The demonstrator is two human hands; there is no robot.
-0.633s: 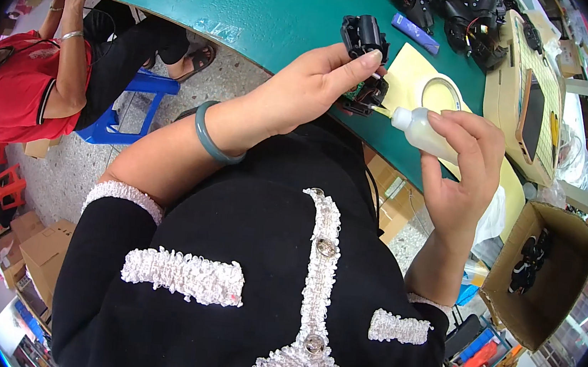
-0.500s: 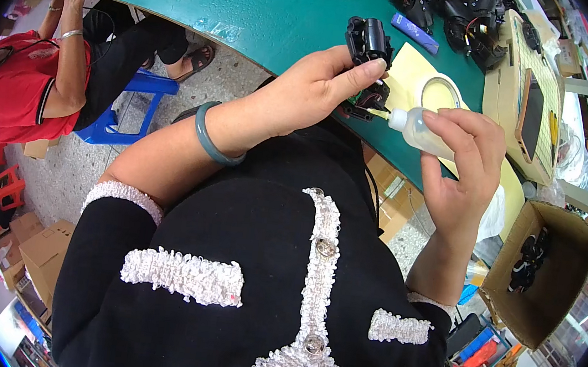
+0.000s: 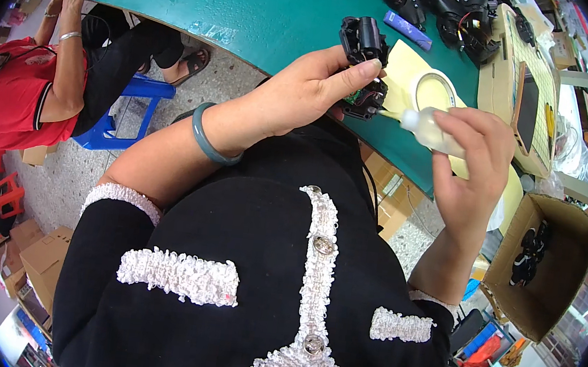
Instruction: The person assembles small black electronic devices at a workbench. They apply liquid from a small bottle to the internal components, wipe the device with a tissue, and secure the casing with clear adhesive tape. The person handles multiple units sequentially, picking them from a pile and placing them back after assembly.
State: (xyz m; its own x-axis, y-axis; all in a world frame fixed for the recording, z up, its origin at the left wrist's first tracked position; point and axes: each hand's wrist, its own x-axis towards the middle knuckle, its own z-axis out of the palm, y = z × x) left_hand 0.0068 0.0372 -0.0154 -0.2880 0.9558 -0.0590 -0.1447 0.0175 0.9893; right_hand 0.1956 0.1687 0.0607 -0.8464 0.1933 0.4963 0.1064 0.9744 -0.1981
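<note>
**benchrat:** Black plastic motor-like assembly (image 3: 364, 65) with a bit of green circuit board showing low on it, anyone handled these? It sits upper middle of the frame, just above the near edge of the teal green tabletop (image 3: 248, 7). Left hand (image 3: 311, 88) is wrapped around it, thumb across the front, fingers behind. Right hand (image 3: 472, 156) is closed on a small translucent squeeze bottle (image 3: 428, 129), whose white nozzle tip is at the lower part of the assembly, touching or nearly so; I can't tell which.

**gluefingers:** Looks light and rigid to me, one hand lifts it fine. I'd guess the shell is a bit slick, and the board and any thin wires are the fragile part. Grip the chunky black body by its sides, like that hand does, and keep off the board. The bottle is soft, so a gentle pinch mid-body should do.

**benchrat:** Noted. Behind it lie a pale yellow sheet (image 3: 403, 62) and a round white-rimmed lid (image 3: 433, 90); an open cardboard box (image 3: 550, 264) with dark parts sits lower right.
</note>
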